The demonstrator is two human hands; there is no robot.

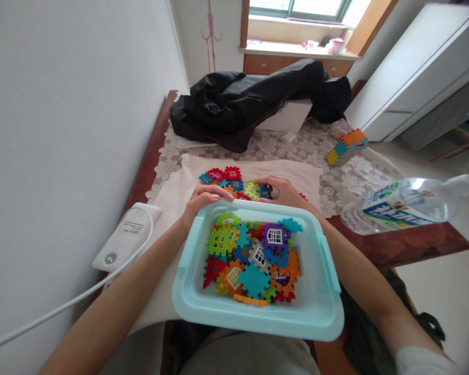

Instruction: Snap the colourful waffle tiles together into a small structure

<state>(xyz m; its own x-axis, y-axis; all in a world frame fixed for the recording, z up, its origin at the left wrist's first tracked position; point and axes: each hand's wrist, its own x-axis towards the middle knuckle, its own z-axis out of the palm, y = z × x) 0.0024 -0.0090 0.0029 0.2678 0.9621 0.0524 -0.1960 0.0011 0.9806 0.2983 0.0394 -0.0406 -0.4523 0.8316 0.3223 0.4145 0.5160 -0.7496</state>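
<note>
Both hands work a heap of toy tiles (pixel 234 182) just beyond the teal bin (pixel 324 307) of more tiles. Left hand (pixel 203 200) and right hand (pixel 281 192) curl their fingers on pieces. Right of the bin lies a bottle (pixel 406 205); its label is unreadable.

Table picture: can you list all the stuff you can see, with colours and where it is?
tub: one, pale blue, near edge, full of toy tiles
loose tiles: a pile, mixed colours, on the cream cloth
tile block: one, orange, blue, yellow, far right
black bag: one, table's far end
bottle: one, clear, lying right
white device: one, left edge
left hand: behind tub, at tiles
right hand: behind tub, at tiles
</note>
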